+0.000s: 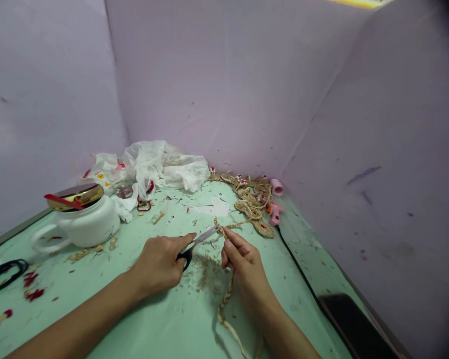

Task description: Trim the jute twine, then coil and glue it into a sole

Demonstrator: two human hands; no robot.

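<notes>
Left hand (160, 263), over green tabletop (168, 324) before lilac walls (228, 89), grips scissors (202, 238) angled toward braided cord (228, 293) the right hand (249, 264) pinches.

The surface (160, 329) is pale green speckled with brown, the braid (226, 298) straw-tan in a plaited pattern, the scissors (205, 235) grey and black, the mug (90, 227) near the left edge white, the bag (175, 167) near the far left corner also white, and the tool (276, 214) near the right edge pink.
</notes>
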